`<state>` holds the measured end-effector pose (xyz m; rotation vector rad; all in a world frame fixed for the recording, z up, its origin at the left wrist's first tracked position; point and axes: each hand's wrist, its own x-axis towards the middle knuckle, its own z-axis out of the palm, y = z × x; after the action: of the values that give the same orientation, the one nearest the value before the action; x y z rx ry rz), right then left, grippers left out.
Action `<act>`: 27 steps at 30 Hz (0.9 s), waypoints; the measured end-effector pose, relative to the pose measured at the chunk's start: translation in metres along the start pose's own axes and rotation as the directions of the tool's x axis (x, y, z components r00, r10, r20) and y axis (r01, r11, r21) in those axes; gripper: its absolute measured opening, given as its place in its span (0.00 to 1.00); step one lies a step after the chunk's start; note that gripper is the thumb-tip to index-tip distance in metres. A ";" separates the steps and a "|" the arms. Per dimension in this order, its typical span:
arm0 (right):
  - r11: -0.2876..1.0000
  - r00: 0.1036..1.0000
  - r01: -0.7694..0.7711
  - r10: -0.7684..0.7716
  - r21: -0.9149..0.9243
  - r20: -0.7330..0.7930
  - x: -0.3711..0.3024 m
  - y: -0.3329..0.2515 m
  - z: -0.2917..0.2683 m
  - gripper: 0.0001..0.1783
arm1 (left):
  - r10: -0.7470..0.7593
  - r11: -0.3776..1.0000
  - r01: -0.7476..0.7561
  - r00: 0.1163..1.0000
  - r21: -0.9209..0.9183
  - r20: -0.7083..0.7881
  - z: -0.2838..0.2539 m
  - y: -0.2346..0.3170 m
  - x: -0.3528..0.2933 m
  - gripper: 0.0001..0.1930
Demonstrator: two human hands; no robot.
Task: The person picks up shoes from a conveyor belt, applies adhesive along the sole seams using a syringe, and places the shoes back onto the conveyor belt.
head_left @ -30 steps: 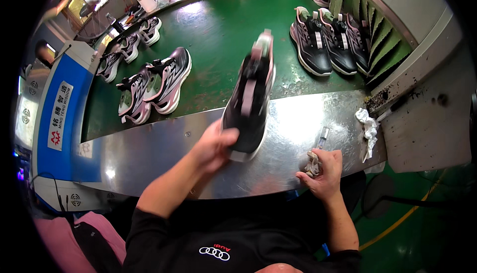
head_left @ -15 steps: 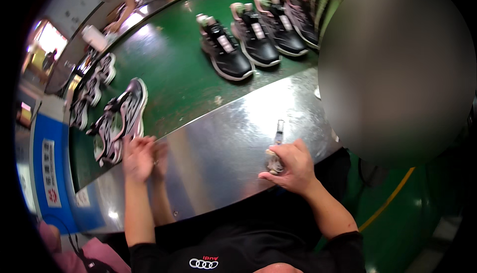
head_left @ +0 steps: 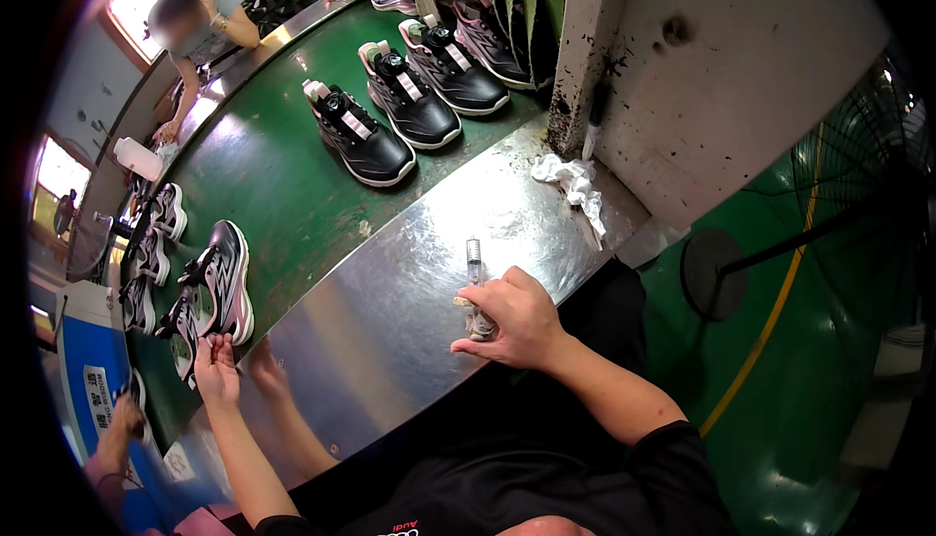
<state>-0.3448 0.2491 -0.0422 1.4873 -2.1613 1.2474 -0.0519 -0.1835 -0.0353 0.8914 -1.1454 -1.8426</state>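
Observation:
My left hand (head_left: pixel 216 368) is at the near end of a pair of black-and-pink sneakers (head_left: pixel 229 282) on the left of the green belt. Its fingers stretch toward the heel, and I cannot tell whether they touch it. My right hand (head_left: pixel 512 319) is closed around a clear syringe (head_left: pixel 475 261) over the metal ledge (head_left: pixel 390 292). The syringe's narrow end points away from me; whitish bits show at its lower part, partly hidden by the fingers.
Several black sneakers (head_left: pixel 366 151) stand along the far belt (head_left: pixel 273 185). Crumpled white tissue (head_left: pixel 575 185) lies by a worn metal post (head_left: pixel 590 58). Another person (head_left: pixel 200 34) is across the belt; someone else's hand (head_left: pixel 125 417) is at lower left. A black fan (head_left: pixel 877 175) stands right.
The view has shifted, bringing the post, tissue and fan into sight. My left hand has moved in at the sneakers' heel. My right hand still grips the syringe.

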 end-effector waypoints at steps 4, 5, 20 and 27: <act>1.000 1.000 -0.012 0.012 0.000 0.012 0.000 -0.001 0.001 0.29 | -0.011 0.996 0.007 0.999 0.085 0.042 0.043 0.016 -0.013 0.11; 1.000 1.000 -0.009 0.009 -0.001 0.016 0.000 -0.001 -0.001 0.29 | -0.004 0.993 -0.010 0.993 0.120 0.120 0.062 0.023 -0.022 0.11; 0.848 0.913 -0.407 0.371 0.339 0.168 -0.008 -0.006 -0.018 0.34 | -0.266 0.954 0.111 0.741 0.279 0.616 0.149 -0.051 -0.191 0.18; 0.738 0.852 -0.523 0.471 0.426 0.230 -0.015 0.003 -0.032 0.32 | -0.112 0.973 0.068 0.975 0.222 0.190 0.090 -0.037 -0.064 0.11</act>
<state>-0.3489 0.2828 -0.0338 1.1561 -2.5601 2.0523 -0.1088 -0.0827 -0.0280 0.9047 -1.4740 -1.9441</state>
